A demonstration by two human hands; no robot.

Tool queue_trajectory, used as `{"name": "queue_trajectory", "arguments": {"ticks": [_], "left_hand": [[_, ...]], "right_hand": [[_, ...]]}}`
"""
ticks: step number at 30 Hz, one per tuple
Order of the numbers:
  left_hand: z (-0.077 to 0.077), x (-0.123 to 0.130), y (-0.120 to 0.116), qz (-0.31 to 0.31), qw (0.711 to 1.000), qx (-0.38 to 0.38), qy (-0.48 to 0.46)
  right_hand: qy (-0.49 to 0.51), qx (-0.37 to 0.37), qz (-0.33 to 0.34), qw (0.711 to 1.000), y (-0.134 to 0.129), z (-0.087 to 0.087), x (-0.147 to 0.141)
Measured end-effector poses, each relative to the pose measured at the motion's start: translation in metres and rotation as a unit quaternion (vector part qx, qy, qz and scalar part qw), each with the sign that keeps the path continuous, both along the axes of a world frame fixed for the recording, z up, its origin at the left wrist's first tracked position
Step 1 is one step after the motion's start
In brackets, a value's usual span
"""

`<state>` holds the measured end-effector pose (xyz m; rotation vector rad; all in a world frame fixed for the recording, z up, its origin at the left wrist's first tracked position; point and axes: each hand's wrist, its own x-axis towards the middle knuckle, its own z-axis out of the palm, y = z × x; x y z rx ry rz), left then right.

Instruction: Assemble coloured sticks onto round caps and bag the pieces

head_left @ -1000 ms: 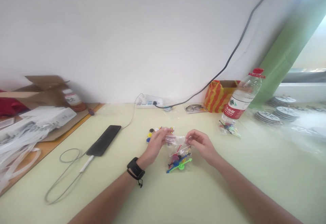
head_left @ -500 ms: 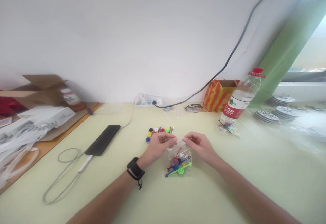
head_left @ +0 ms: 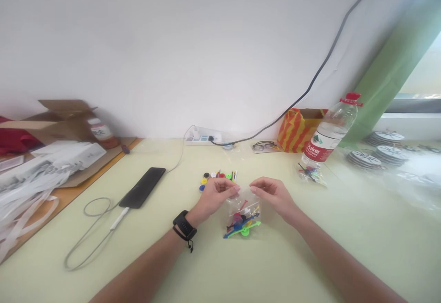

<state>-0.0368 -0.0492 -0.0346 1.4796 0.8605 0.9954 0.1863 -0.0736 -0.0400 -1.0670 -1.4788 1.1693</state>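
A clear plastic bag (head_left: 251, 207) lies on the table, its upper edge raised between my two hands. Inside it are colourful plastic pieces, among them a green arrow-tipped spinner (head_left: 245, 232) and a blue one. My left hand (head_left: 217, 196), with a black watch on its wrist, pinches the bag's upper left corner between thumb and fingers. On the other side, my right hand (head_left: 275, 197) has thumb and fingertips closed together at the bag's upper right edge. Just beyond my left hand sit several small coloured discs (head_left: 204, 181) and thin sticks, partly hidden by that hand.
At left are a black phone (head_left: 143, 188) with a cable, a cardboard box (head_left: 65, 110) and white straps. A power strip (head_left: 203, 138) stands by the wall. To the right are a water bottle (head_left: 322, 142), another filled bag (head_left: 313, 174), a striped paper bag (head_left: 296, 131) and stacked discs (head_left: 363, 159).
The camera view has shifted slightly, so the surroundings sit a little further right. My right hand has moved slightly away from my left. The bag stays nearly in place.
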Motion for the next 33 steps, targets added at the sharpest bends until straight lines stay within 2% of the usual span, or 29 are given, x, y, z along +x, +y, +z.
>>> {"name": "queue_trajectory", "arguments": {"ticks": [5,10,18,24,33], "left_hand": [[-0.002,0.005,-0.005,-0.023,1.000,0.014,0.016],[-0.002,0.002,-0.001,0.013,1.000,-0.001,0.008],[-0.005,-0.002,0.004,0.023,1.000,-0.015,0.002],[-0.006,-0.002,0.005,0.036,0.999,-0.028,-0.010],[-0.012,0.002,0.006,0.015,0.999,-0.018,-0.029]], "right_hand": [[-0.038,0.005,0.044,0.998,-0.002,0.001,-0.005],[-0.005,-0.034,-0.015,0.999,0.001,0.001,0.002],[0.017,-0.043,-0.032,0.998,0.004,0.003,0.007],[0.032,-0.069,0.030,0.997,0.005,-0.003,0.004],[0.038,-0.072,0.013,0.997,0.006,-0.007,0.005]]}}
